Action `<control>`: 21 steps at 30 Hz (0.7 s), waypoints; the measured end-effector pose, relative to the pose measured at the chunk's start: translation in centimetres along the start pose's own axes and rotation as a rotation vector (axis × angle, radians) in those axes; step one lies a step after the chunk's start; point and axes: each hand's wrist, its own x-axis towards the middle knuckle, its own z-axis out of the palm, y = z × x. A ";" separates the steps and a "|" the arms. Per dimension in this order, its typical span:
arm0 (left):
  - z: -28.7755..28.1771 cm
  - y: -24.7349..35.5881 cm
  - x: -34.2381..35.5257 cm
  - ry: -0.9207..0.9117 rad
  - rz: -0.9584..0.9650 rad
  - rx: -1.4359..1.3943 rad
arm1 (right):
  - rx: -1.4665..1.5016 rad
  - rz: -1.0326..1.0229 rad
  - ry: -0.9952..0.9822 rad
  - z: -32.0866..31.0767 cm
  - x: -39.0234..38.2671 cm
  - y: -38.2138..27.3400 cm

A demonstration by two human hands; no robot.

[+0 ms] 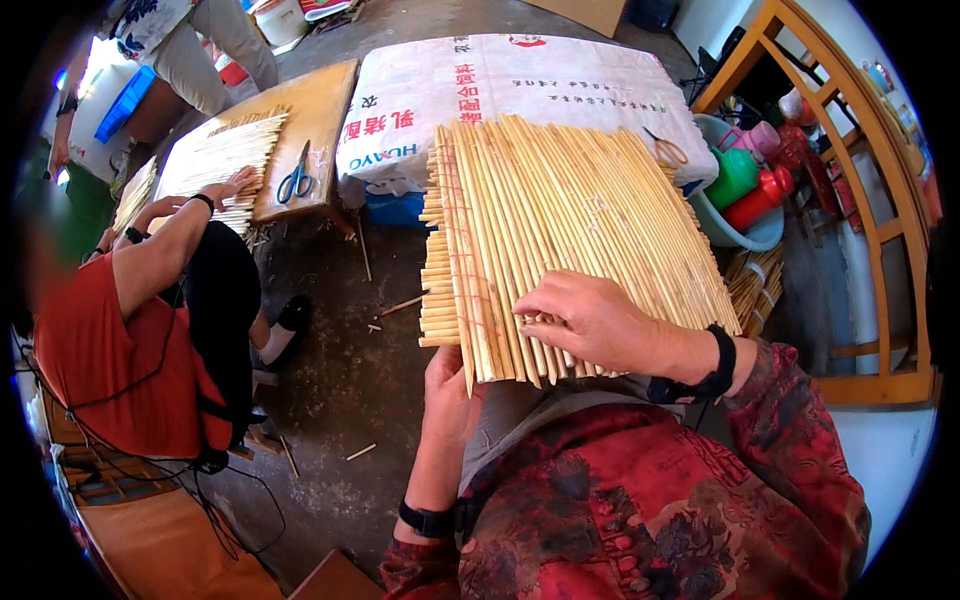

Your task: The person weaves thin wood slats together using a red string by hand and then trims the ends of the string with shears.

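A mat of pale straw-coloured stalks [600, 220] lies tilted across my lap and the near side of the covered table. Stalks laid the other way stick out along its left edge, where reddish thread [462, 240] crosses them. My left hand [450, 385] grips the mat's near left corner, with most of its fingers hidden underneath. Over the near part of the mat, my right hand [585, 315] has its fingers bent and pinched together against the stalks. Whatever lies between those fingertips is too small to make out.
Brown-handled scissors [668, 148] rest on the white sack-cloth table cover [560, 85]. At left, a person in red [130, 350] works on another stalk mat [215, 165] beside blue-handled scissors [297, 178]. A pale blue basin [745, 235] and wooden frame [880, 230] stand right.
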 end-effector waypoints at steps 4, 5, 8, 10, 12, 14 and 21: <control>0.9 1.7 -1.4 -0.102 0.069 -0.186 | -0.002 -0.021 -0.049 1.0 2.4 -0.5; 0.7 2.0 -1.5 -0.158 0.073 -0.270 | 0.015 -0.011 -0.065 1.3 3.0 -0.7; 0.0 1.7 -1.4 -0.099 0.021 -0.429 | 0.052 0.037 -0.109 2.2 4.2 -0.4; 0.7 1.8 -0.8 -0.078 0.040 -0.172 | 0.083 0.075 -0.158 2.6 4.7 -0.4; 1.7 2.0 -0.4 -0.037 0.006 0.024 | 0.102 0.127 -0.218 2.4 5.3 -0.7; 2.0 2.0 -0.5 -0.045 -0.041 -0.022 | 0.157 0.186 -0.280 2.1 5.5 -0.4; 1.4 1.4 0.2 -0.071 -0.020 0.003 | 0.288 0.260 -0.395 1.7 6.7 0.8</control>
